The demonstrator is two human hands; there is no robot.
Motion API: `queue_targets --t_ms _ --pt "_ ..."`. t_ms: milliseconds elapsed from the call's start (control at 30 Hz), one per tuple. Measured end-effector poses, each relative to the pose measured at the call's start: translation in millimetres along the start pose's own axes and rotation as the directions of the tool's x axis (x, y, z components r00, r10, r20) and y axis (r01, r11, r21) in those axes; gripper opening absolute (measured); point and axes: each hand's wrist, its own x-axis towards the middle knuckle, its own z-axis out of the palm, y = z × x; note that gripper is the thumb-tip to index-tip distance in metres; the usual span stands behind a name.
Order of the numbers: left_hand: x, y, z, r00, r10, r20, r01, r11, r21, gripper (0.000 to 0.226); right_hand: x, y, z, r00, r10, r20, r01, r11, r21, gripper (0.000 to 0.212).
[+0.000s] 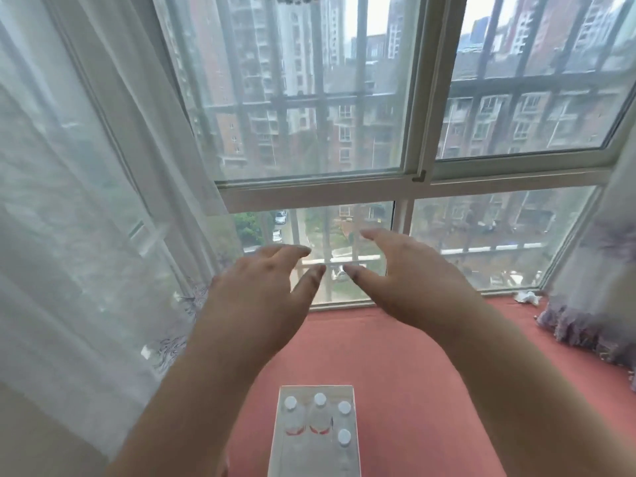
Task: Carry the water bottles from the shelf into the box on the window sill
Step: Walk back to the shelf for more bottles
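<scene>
A clear box (279, 438) stands on the red-covered window sill (395, 356) at the bottom centre. Several water bottles with white caps (320, 399) stand upright inside it, at its far end. Both of my arms stretch out above the sill toward the window. My left hand (261, 297) and my right hand (406, 280) hover side by side, fingers spread and relaxed, holding nothing. They are well beyond the box and do not touch it. The shelf is out of view.
A large window (309, 115) with outside bars fills the view ahead. A sheer white curtain (86, 201) hangs on the left, a purple-fringed curtain (592, 297) on the right. A crumpled white tissue (526, 297) lies at the sill's far right.
</scene>
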Motion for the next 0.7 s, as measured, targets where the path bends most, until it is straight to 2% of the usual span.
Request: queue_targets --t_ms 100,333,700 --pt "-9 15 -25 1.0 0.017 -0.016 -0.017 1.0 -0.011 0.053 -14 -8 -35 0.997 -0.031 -0.067 0.032 0.999 0.009 0.063" --pt "-28 37 -32 0.996 0.074 -0.056 -0.08 0.991 -0.11 0.053 -50 5 -64 0.999 0.012 -0.052 -0.013 1.0 -0.025 0.066" --pt "-20 40 -28 0.953 0.303 -0.026 -0.303 0.94 -0.157 0.053 -91 6 -70 0.961 0.249 -0.117 -0.256 0.966 -0.045 0.064"
